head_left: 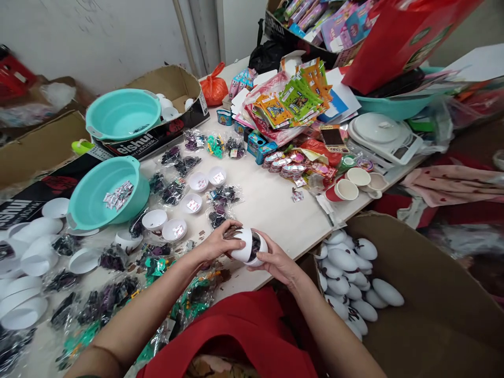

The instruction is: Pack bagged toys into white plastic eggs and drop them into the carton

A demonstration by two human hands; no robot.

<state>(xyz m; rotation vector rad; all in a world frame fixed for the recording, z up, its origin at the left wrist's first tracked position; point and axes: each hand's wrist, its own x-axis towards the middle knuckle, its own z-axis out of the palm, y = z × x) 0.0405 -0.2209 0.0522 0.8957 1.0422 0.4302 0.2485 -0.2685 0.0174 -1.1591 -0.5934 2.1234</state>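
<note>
We see the fingers of the left hand (218, 244) curled around one part of a white egg (242, 247), and the fingers and thumb of the right hand (277, 260) closed on its other part; between the two parts we see a gap filled by a dark filling (255, 245), too small for us to make out; the egg is to the right of the near teal basin (92, 181) and closer to the red apron (236, 331); just right of that basin we find white half-shells with small packets (191, 203), and bags of black and purple pieces (224, 194); inside the basin we see a heap of printed sachets (118, 196); left of it stand more white half-shells (39, 252); nearer to us than the basin we see bags of green pieces (82, 338); behind it a second teal basin (122, 113) sits on a carton; far to its right we see orange and green packets (301, 100), a white scale (384, 131), paper cups (346, 189) and, lower down, a large carton (417, 294) holding closed white eggs (344, 259).
</note>
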